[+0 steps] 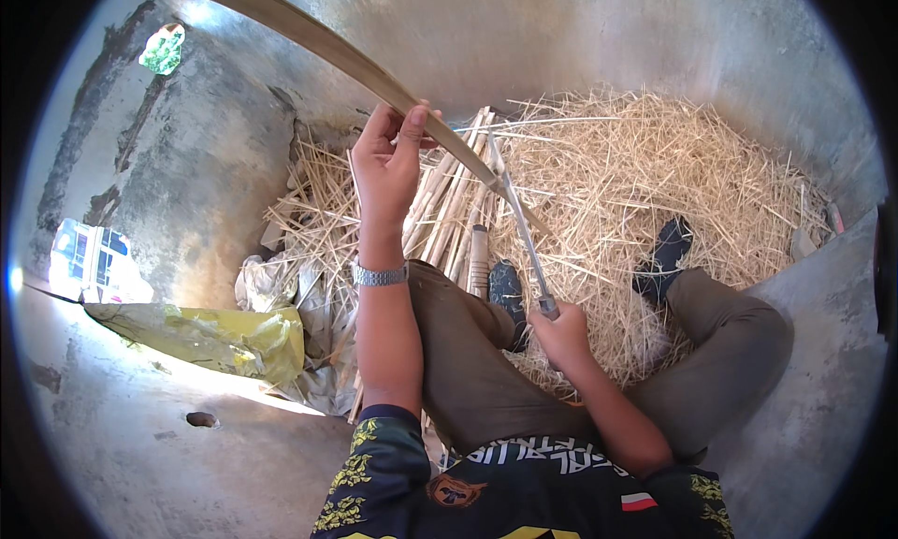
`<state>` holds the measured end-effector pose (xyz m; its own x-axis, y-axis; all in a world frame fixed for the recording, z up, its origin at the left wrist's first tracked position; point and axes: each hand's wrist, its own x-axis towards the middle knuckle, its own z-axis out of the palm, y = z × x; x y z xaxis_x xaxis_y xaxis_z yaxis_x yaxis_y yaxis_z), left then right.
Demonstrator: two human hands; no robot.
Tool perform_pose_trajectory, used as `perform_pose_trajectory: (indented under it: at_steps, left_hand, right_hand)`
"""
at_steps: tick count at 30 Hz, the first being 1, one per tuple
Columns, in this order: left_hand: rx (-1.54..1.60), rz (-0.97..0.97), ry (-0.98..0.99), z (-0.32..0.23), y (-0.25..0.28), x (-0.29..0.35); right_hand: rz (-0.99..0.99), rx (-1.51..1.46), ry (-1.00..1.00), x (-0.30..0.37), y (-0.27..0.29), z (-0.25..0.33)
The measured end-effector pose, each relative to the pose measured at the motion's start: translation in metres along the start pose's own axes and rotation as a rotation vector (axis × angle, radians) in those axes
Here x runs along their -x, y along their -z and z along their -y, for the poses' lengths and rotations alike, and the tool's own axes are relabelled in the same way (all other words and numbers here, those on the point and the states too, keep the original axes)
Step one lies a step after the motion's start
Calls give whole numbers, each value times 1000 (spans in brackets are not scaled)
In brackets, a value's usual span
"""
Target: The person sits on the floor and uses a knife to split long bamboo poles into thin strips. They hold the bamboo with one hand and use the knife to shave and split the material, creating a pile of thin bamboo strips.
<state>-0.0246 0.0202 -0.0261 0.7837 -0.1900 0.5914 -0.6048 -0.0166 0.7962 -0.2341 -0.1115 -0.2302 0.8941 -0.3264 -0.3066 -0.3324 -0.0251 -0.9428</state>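
My left hand (388, 165) pinches a long split bamboo strip (299, 34) between thumb and fingers. The strip slants from the upper left down toward the middle of the view. In my right hand (563, 338) is the grip of a long, narrow-bladed knife (527, 235), its blade pointing up and away from me. Near the strip's lower end, at a node, the blade crosses it and seems to touch it. Below this spot lie thin shavings (599, 165) in a wide heap.
Several bamboo slats (444, 202) lie left of the heap. A pale cylindrical piece (478, 258) stands by my left shoe (506, 296); my right shoe (666, 254) rests on shavings. A yellow sack (234, 338) lies at left. Concrete walls (608, 34) surround me.
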Motion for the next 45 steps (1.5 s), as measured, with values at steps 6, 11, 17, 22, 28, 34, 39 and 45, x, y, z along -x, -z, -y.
perform_pose_trajectory:
  at_steps: [6,11,17,22,28,34,39,45]
  left_hand:
    - [-116,-64,-58,-3,-3,4]
    - [-107,-42,-107,-8,-21,9]
    - [-132,-87,-126,-7,-24,10]
    - [-154,-109,-145,-2,-24,11]
    - [-84,-88,-71,-7,-17,10]
    - [-126,-65,-88,-6,-16,8]
    - [-110,-47,-17,-10,-11,9]
    - [-119,-74,-47,-2,-5,6]
  right_hand:
    - [-144,-186,277,9,4,6]
    - [-67,77,-52,-11,8,-3]
    - [-170,-283,136,3,16,15]
    - [-19,-27,39,-8,9,-12]
    - [-165,-27,163,2,16,11]
    - [-62,30,111,-2,18,9]
    - [-69,239,-14,0,27,16]
    - [-95,-16,267,2,17,14]
